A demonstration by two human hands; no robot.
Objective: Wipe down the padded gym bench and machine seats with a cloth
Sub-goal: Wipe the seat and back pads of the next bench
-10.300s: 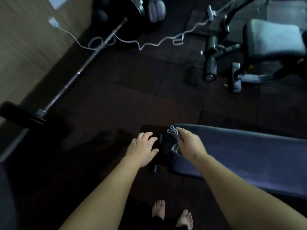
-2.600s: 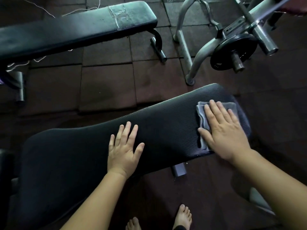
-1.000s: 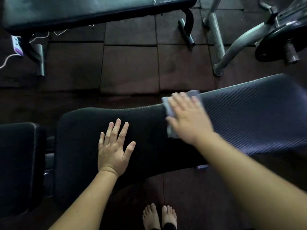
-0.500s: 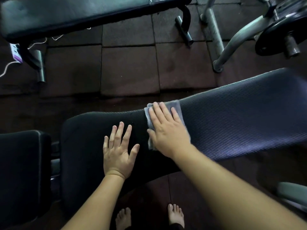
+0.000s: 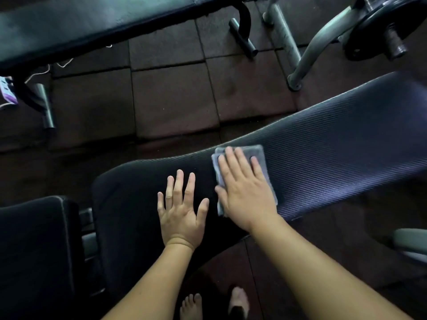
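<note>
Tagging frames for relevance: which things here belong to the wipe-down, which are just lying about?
In the job:
right hand flat on the cloth
left hand flat on the ribbed bench pad
seat pad

Lying about:
flat bench
weight plate
power strip

both forearms are reaching forward, bare. the left hand is lying flat, palm down, fingers spread. just to its right, the right hand is pressing flat, fingers together and extended.
</note>
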